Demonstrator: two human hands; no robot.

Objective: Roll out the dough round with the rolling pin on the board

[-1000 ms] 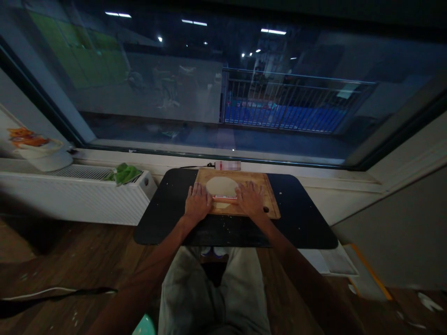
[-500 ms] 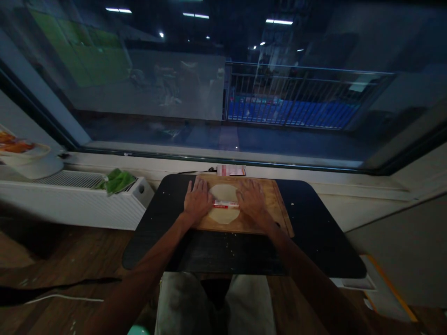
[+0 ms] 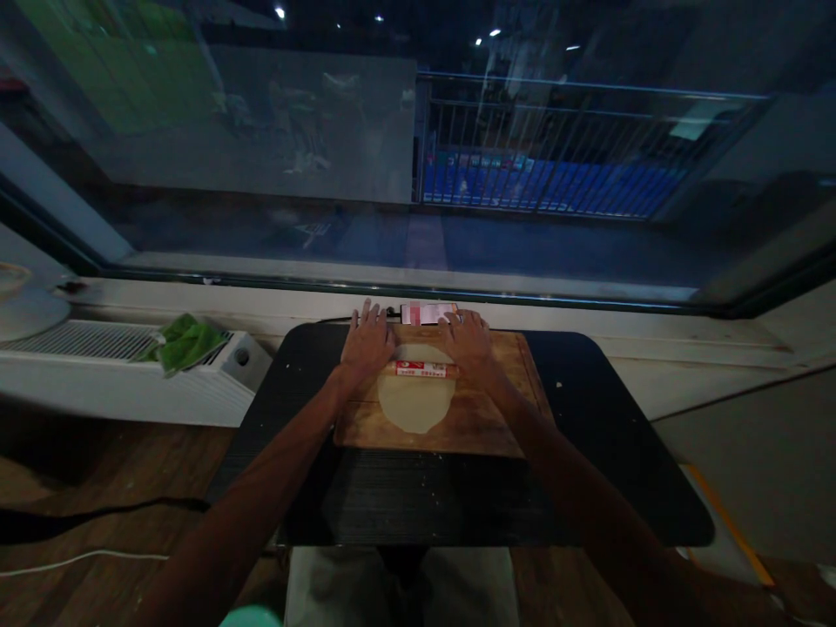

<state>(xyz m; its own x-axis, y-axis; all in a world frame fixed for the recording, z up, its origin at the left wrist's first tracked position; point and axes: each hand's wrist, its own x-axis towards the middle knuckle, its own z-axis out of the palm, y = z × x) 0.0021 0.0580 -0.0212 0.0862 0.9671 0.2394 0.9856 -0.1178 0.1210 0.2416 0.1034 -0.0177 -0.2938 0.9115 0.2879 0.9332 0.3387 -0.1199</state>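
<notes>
A rolling pin (image 3: 421, 369) with a red and white printed label lies across a round, flat sheet of dough (image 3: 416, 406), over its upper part. The dough rests on a wooden cutting board (image 3: 487, 427). My left hand (image 3: 368, 341) lies over the pin's left end, fingers stretched forward and apart. On the right end rests my right hand (image 3: 468, 343), its fingers also extended and slightly spread. Both palms cover the pin's ends, so only the labelled middle shows fully.
The board sits on a black table (image 3: 594, 427) dotted with crumbs. Behind it, a phone-like device (image 3: 428, 313) with a cable lies by the window sill. To the left, a green cloth (image 3: 185, 341) is on a white radiator (image 3: 117, 370), near a white bowl (image 3: 30, 305).
Both hands have pushed the rolling pin forward over the dough, from its middle to its upper part. The label has turned, and the view has tilted down slightly.
</notes>
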